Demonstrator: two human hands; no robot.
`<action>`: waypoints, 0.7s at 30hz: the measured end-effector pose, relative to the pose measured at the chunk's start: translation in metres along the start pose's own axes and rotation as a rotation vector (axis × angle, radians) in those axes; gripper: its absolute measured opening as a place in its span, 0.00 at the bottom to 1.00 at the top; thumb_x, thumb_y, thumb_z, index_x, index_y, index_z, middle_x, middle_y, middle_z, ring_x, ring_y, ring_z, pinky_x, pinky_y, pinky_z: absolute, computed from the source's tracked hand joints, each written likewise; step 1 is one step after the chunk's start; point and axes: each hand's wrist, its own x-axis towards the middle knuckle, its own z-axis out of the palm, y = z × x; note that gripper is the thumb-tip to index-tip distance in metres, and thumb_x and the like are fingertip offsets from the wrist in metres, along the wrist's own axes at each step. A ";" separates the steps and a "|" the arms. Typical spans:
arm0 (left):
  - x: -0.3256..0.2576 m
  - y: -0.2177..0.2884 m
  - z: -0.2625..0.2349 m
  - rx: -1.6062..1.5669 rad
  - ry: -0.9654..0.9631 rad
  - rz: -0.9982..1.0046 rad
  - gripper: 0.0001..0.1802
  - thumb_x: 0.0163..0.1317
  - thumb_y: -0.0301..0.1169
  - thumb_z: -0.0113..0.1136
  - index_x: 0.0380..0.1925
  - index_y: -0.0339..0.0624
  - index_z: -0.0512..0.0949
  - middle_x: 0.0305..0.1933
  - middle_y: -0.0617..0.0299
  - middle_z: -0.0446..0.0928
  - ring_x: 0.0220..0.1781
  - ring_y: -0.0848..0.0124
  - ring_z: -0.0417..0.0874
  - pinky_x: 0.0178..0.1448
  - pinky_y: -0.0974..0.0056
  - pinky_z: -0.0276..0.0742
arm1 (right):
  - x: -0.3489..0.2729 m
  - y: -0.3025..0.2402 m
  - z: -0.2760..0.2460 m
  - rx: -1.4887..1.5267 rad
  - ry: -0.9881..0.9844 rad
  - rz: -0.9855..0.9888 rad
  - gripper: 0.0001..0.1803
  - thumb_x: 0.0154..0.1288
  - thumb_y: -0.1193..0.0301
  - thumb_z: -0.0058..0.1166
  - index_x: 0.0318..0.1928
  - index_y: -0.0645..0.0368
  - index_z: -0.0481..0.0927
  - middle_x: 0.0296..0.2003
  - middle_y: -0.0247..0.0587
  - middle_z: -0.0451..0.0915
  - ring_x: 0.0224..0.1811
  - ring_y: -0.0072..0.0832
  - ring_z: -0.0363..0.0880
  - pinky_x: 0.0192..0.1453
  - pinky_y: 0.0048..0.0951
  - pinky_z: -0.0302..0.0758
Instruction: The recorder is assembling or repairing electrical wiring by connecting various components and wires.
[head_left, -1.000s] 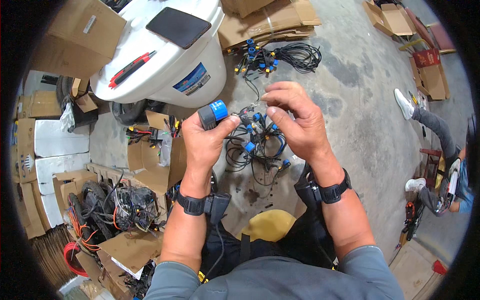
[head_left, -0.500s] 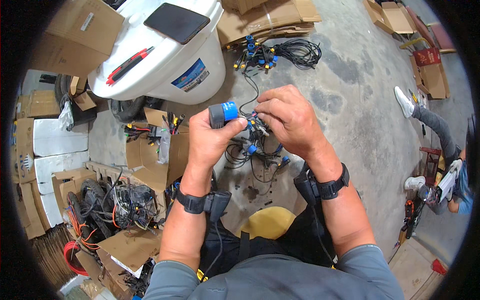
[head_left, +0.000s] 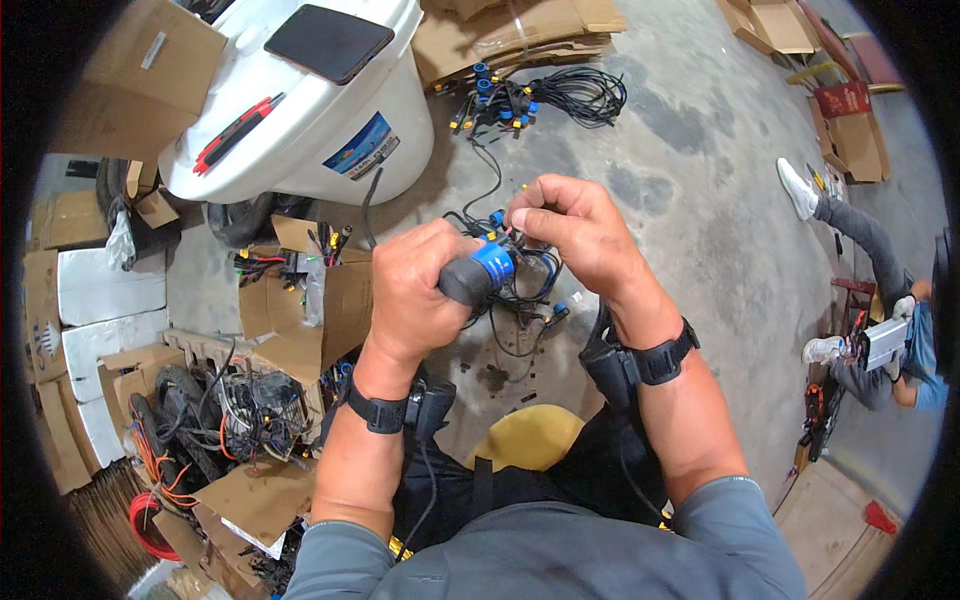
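Observation:
My left hand (head_left: 415, 285) is closed around a stubby black-and-blue cylindrical connector (head_left: 478, 273), its black rounded end toward me. A thick black cable (head_left: 368, 205) rises beside this hand; whether it joins the connector is hidden. Just to the right, my right hand (head_left: 575, 225) pinches something thin with a reddish tip, which looks like a wire end (head_left: 509, 231). Its fingertips are close to the connector's far side. Below both hands a tangle of black cables (head_left: 520, 310) with small blue connectors lies on the floor.
Beyond my hands, a coiled black cable bundle (head_left: 575, 97) lies by flattened cardboard (head_left: 515, 40). At the left stands a white tub (head_left: 400, 150) with a phone (head_left: 328, 43) and red-black pen-like tools (head_left: 238, 134). Open boxes (head_left: 345, 305) hold wires. A person (head_left: 868, 250) sits at the right.
My left hand has turned over, swinging the connector down and right, its black end now toward me. The thick cable now shows beside it. My right hand stays pinched nearby.

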 end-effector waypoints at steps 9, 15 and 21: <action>-0.004 0.013 0.013 0.213 0.029 0.164 0.12 0.38 0.21 0.66 0.26 0.40 0.77 0.20 0.57 0.72 0.21 0.58 0.76 0.27 0.60 0.70 | 0.006 0.012 0.008 0.100 0.089 -0.029 0.08 0.61 0.72 0.57 0.33 0.66 0.81 0.27 0.35 0.81 0.30 0.20 0.76 0.36 0.26 0.73; -0.008 0.015 0.018 0.290 0.016 0.170 0.12 0.36 0.23 0.66 0.25 0.44 0.76 0.20 0.60 0.69 0.22 0.60 0.75 0.28 0.58 0.70 | 0.006 0.007 0.012 -0.189 0.144 -0.055 0.09 0.59 0.71 0.56 0.33 0.66 0.82 0.26 0.41 0.82 0.31 0.23 0.77 0.39 0.30 0.75; -0.012 0.020 0.022 0.254 -0.002 0.142 0.18 0.31 0.22 0.66 0.29 0.41 0.77 0.21 0.57 0.70 0.22 0.56 0.75 0.27 0.57 0.69 | 0.005 0.006 0.011 -0.291 0.174 -0.077 0.07 0.60 0.72 0.56 0.33 0.65 0.81 0.27 0.36 0.80 0.30 0.18 0.73 0.35 0.27 0.72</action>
